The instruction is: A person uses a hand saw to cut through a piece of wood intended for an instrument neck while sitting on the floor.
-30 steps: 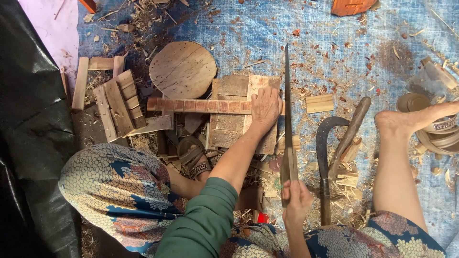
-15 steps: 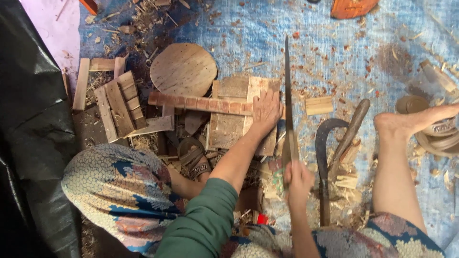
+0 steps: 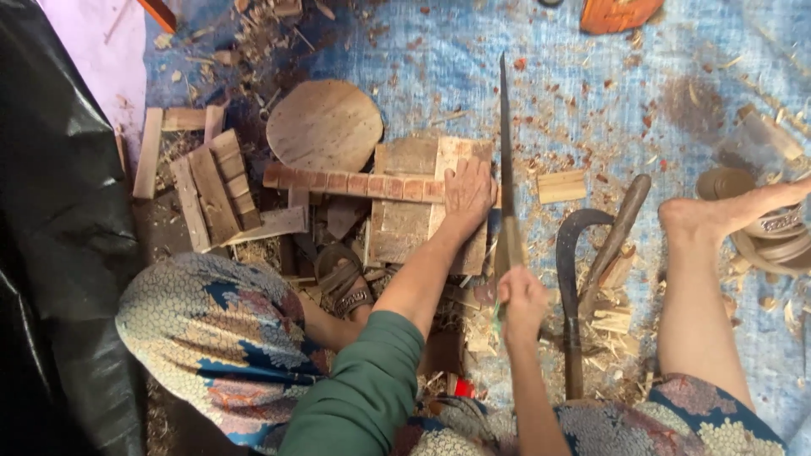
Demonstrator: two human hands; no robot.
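Right hand [image 3: 522, 300] closed around handle of long saw [image 3: 504, 160], blade edge-up, running away just right of the wooden strip [image 3: 359, 183]. Left hand [image 3: 467, 192] flat, fingers spread, pressed on the strip's right end, gripping nothing. Strip laid across a pale board [image 3: 404, 221]; round wooden disc [image 3: 325, 125] just above it; curved sickle [image 3: 573, 279] well right, beyond the saw.

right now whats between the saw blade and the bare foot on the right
In the head view, a curved sickle and a wooden-handled tool lie between the saw and the foot, on the chip-strewn blue tarp.
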